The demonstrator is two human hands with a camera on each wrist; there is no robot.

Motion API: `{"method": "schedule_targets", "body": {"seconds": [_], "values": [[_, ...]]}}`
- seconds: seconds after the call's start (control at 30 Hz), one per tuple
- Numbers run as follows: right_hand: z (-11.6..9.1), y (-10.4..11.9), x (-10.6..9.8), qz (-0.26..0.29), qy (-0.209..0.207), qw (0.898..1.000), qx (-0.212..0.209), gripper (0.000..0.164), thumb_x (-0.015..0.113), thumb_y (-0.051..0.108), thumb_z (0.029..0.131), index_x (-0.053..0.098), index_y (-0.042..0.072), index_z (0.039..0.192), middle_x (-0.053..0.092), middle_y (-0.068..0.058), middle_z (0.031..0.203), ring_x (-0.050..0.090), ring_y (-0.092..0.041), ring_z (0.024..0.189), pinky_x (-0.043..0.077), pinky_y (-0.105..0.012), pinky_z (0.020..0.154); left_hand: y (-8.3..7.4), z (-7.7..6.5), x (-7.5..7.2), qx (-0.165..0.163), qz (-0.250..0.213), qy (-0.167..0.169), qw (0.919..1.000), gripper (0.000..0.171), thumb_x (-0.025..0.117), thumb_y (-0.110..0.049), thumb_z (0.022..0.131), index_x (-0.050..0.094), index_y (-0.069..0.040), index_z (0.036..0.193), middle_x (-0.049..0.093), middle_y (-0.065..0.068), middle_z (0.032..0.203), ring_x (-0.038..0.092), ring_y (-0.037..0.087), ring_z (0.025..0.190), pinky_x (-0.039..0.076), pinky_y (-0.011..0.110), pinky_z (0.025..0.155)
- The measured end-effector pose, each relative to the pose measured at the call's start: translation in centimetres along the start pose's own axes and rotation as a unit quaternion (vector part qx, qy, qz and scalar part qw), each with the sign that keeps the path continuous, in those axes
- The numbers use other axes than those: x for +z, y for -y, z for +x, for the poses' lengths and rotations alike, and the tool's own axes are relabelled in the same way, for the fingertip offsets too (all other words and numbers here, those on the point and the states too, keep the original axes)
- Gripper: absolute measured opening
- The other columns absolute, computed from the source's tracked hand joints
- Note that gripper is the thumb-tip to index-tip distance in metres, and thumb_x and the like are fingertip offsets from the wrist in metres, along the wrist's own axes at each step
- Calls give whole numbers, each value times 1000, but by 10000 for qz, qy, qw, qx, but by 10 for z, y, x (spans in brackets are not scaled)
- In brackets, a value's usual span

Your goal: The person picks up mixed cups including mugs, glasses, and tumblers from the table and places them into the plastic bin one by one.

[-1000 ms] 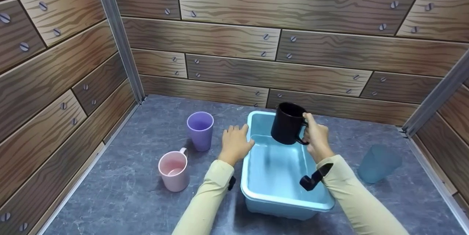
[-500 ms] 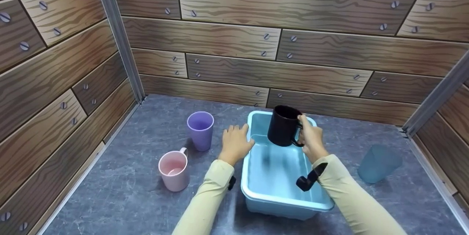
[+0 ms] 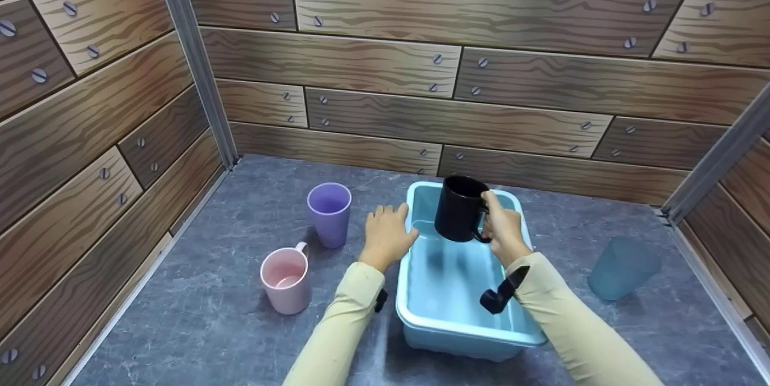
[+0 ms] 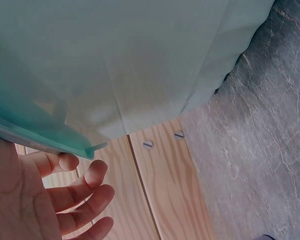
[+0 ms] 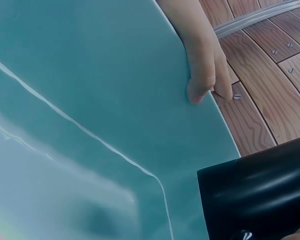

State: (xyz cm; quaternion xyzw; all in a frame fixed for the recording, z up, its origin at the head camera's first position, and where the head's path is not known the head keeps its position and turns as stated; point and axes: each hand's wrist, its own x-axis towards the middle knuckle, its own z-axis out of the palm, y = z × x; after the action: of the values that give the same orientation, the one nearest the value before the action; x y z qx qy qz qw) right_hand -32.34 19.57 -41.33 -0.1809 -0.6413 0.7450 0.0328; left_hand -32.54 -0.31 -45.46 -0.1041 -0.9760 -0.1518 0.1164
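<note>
In the head view my right hand [image 3: 504, 229] grips a black mug [image 3: 455, 208] by its handle. The mug is upright above the far part of a light-blue plastic bin [image 3: 460, 344], apart from its floor. The right wrist view shows the mug's side [image 5: 260, 185] over the bin's inner wall. My left hand [image 3: 387, 238] holds the bin's left rim, the thumb hooked inside. Its other fingers [image 4: 85, 192] hang loosely bent outside the wall in the left wrist view. Left of the bin stand a purple cup [image 3: 331, 223] and a pink mug [image 3: 289, 284].
A translucent teal cup [image 3: 622, 272] is right of the bin, past my right forearm; I cannot tell whether it stands upright. Wood-patterned walls [image 3: 373, 67] enclose the grey marbled tabletop [image 3: 198, 314] at the back and sides.
My right hand has moved left and slightly nearer with the black mug, staying over the bin. My left hand, the bin and the other cups have not moved.
</note>
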Motion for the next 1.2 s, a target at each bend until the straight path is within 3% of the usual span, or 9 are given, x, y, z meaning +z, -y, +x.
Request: {"method": "schedule_targets", "body": {"seconds": [0.5, 1.2], "values": [[0, -11, 10, -136, 35, 9998, 146, 47, 55, 29, 88, 29, 19, 51, 25, 7, 44, 19, -7, 41, 23, -22, 46, 1, -1, 1, 19, -92, 13, 10000, 47, 56, -39, 85, 55, -14, 125, 63, 13, 112, 55, 29, 106, 41, 46, 90], [6, -19, 15, -328, 579, 9959, 615, 44, 52, 29, 88, 35, 16, 49, 31, 5, 44, 23, -7, 38, 24, -22, 41, 1, 0, 0, 14, -110, -66, 9999, 40, 56, -36, 85, 56, -14, 119, 64, 13, 108, 56, 30, 104, 42, 46, 89]]}}
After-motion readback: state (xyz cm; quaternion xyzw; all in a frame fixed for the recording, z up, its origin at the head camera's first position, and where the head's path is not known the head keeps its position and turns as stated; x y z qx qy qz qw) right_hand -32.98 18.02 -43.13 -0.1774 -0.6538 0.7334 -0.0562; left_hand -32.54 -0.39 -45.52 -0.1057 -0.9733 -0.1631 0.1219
